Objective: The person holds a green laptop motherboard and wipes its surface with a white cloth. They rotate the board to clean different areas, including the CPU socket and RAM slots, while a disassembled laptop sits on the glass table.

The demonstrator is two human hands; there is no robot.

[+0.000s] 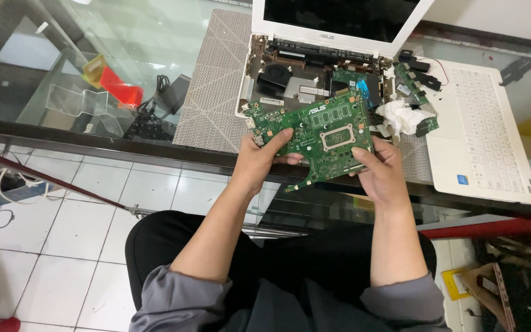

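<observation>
- Green circuit board (318, 132): held in both my hands, in the air just in front of the opened white laptop base (314, 77); its long axis runs left to right, tilted a little up toward the right, component side facing me.
- My left hand (260, 161): pinching the board's left end, thumb laid across the top face, fingers curled beneath.
- My right hand (381, 169): gripping the board's lower right corner, thumb on top. Both hands are equally close, one at each end.
- Laptop base: directly behind the board, fan (275, 72) and inner parts exposed, screen (339, 18) raised at its far side.
- Crumpled white tissue (401, 117): right of the laptop base, just beyond the board's right end.
- Detached white keyboard panel (483, 132): further right of the laptop base.
- Woven grey mat (213, 86): under and left of the laptop base.
- Glass table edge (93, 144): below the board; nothing lies between board and base.
</observation>
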